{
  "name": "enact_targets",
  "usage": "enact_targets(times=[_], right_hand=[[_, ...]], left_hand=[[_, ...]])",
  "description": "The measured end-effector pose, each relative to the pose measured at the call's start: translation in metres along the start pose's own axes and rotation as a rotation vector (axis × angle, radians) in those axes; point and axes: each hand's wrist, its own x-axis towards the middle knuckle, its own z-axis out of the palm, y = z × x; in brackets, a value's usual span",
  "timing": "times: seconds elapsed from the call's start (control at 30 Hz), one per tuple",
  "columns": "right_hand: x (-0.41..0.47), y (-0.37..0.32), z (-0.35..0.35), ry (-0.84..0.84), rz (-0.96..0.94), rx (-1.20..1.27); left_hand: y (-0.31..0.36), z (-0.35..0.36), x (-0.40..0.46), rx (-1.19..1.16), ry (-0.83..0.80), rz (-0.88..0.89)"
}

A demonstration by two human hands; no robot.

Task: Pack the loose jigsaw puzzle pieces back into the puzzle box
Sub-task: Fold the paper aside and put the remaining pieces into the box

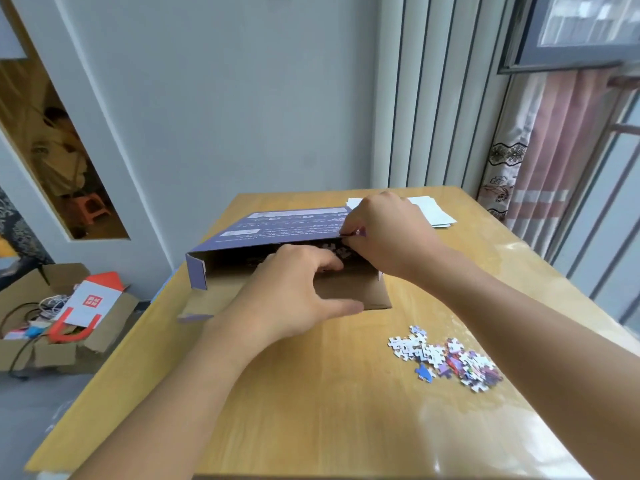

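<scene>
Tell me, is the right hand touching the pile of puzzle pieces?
Apart. The head view shows the right hand up at the box, while the pile lies nearer on the table, with bare wood between them.

The inside of the puzzle box (277, 237) is dark, its contents too dim to tell, and the left hand (298, 292) covers the middle of its opening; the right hand (384, 230), at two o'clock from it, hides its own fingers behind the knuckles, so what they pinch is unclear. The loose pieces (446, 358) at four o'clock are too small to read; both forearms run off the bottom edge; the table (311, 410) is cut off at its near edge.
</scene>
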Motion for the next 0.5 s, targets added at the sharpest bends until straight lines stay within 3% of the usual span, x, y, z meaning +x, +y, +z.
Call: enact_targets(times=[0.17, 0.3, 0.4, 0.5], right_hand=[[-0.025, 0.002, 0.017, -0.029, -0.008, 0.018], [-0.047, 0.012, 0.038, -0.122, -0.042, 0.102], [-0.07, 0.03, 0.049, -0.147, -0.052, 0.366], [-0.091, 0.058, 0.052, -0.194, 0.05, 0.412]], left_hand=[[-0.003, 0.039, -0.011, 0.326, -0.009, 0.115], [-0.013, 0.065, -0.021, 0.36, 0.029, 0.106], [-0.023, 0.086, -0.027, 0.344, -0.011, 0.09], [-0.031, 0.094, -0.035, 0.286, -0.028, 0.058]])
